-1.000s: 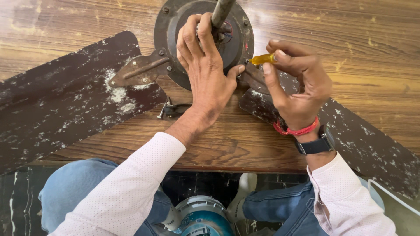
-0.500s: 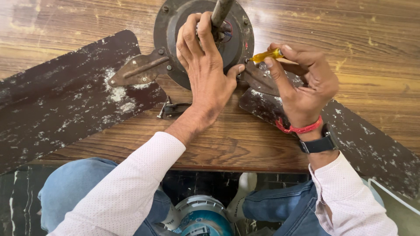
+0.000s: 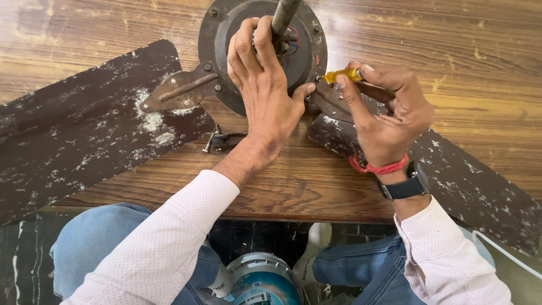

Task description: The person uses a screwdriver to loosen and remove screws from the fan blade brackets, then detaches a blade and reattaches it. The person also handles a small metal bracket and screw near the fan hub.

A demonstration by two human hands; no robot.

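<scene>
A dark round ceiling-fan motor housing (image 3: 217,34) lies on a wooden table (image 3: 463,62), its down rod (image 3: 284,16) pointing up toward me. My left hand (image 3: 265,96) lies over the housing, fingers curled by the rod and thumb at its rim. My right hand (image 3: 387,107) grips a yellow-handled screwdriver (image 3: 341,75), its tip at the housing's right edge where a blade bracket (image 3: 330,101) joins. One worn dark blade (image 3: 84,124) stretches left, another blade (image 3: 468,181) runs right under my right wrist.
A small loose metal bracket piece (image 3: 220,140) lies on the table below the housing. Under the table edge are my blue-jeaned knees (image 3: 101,243), a round teal and white object (image 3: 259,279), and a white cord (image 3: 502,248) at the right.
My right hand with the screwdriver has shifted slightly down and in toward the housing rim. My left hand stays in place on the housing.
</scene>
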